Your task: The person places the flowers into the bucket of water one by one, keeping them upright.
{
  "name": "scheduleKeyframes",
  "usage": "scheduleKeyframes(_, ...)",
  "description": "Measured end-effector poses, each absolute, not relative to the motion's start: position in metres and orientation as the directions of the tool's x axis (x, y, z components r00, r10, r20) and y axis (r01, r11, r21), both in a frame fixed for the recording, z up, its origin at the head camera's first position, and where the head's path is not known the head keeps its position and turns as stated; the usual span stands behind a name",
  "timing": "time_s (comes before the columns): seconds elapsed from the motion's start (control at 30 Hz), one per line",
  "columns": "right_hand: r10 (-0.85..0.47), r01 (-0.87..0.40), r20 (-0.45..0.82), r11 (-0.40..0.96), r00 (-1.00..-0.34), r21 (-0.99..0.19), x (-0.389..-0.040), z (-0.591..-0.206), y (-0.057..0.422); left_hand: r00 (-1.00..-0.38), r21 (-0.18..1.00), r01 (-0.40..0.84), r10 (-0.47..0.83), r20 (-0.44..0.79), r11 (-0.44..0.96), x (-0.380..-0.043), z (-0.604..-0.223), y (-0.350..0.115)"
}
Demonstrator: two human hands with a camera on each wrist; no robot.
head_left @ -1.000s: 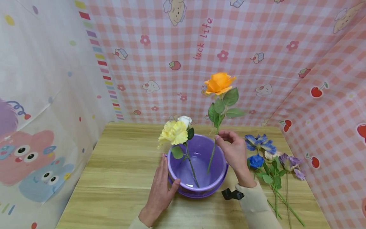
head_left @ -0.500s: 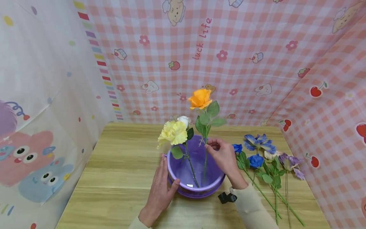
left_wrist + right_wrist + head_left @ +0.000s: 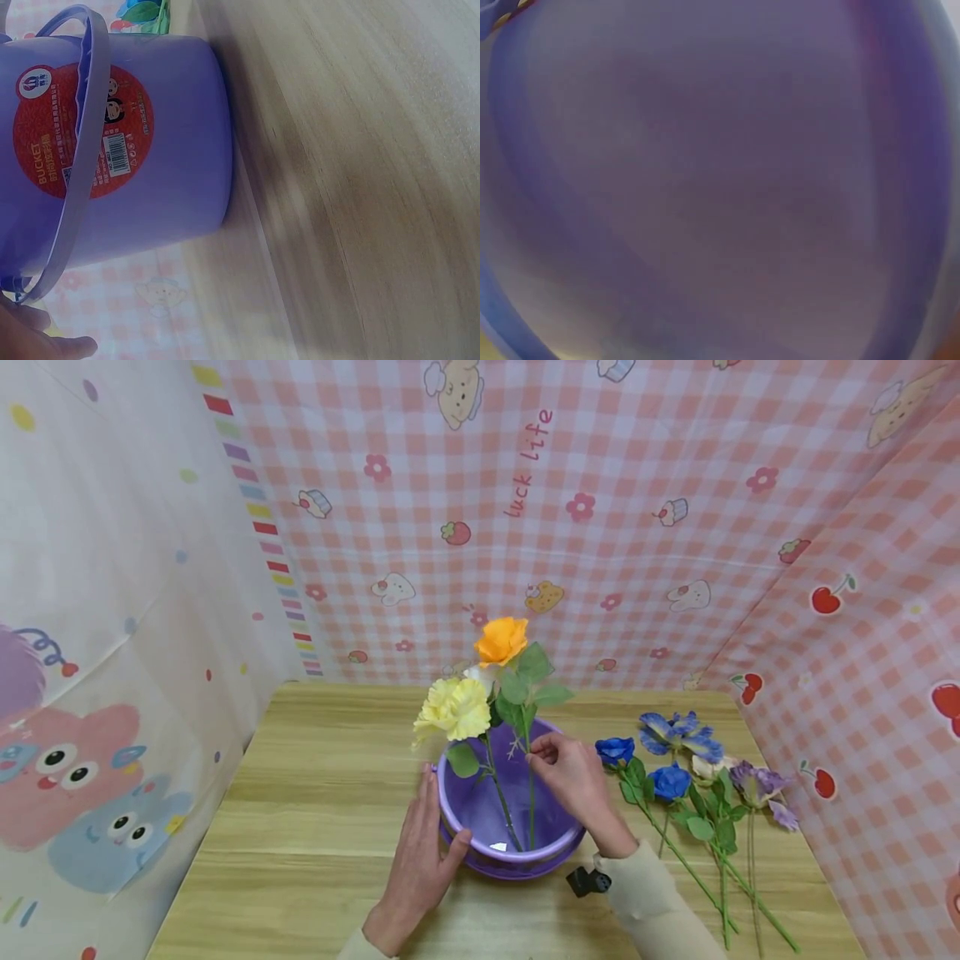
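Pinching orange rose (image 3: 502,641) in right hand (image 3: 572,777), stem inside bucket (image 3: 517,864), lower centre | left hand (image 3: 420,856): fingers straight, against bucket | yellow flower (image 3: 453,708), white flower (image 3: 478,675) seemingly in | loose flowers (image 3: 702,828) (five or so), lower right, not yet in

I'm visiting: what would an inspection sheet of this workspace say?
Surface: wood-grain tabletop; no spill seen.
Job's things: purple bucket; above it, an orange rose, yellow carnation-like flower and partly hidden white rose.
Clutter: two blue roses, iris-like blue flower, purple flower and pale flower at right; black device beside right sleeve.
Hands: left hand rests against the bucket; right hand pinches the orange rose's stem.
Cables: nothing seen.
Surroundings: pink checked cloth behind and at right; white cartoon-print cloth at left.
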State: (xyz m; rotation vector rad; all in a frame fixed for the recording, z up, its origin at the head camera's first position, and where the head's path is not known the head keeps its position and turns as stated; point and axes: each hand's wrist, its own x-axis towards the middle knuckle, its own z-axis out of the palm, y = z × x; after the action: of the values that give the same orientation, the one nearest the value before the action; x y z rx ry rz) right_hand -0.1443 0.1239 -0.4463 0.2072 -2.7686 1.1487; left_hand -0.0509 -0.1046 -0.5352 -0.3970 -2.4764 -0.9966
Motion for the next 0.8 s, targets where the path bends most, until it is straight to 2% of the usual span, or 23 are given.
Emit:
scheduleKeyframes(0.53,-0.144,-0.172,0.093,0.813,-0.985,-0.556,-0.146,-0.446,0.111,-0.852,0.572,0.428,0.101,0.514,0.699,-0.051,-0.536,-0.104)
scheduleKeyframes(0.8,-0.173,-0.205,0.108,0.828,-0.979,-0.522,-0.146,-0.447,0.109,-0.864,0.585,0.412,0.095,0.495,0.698,-0.050,-0.535,-0.105)
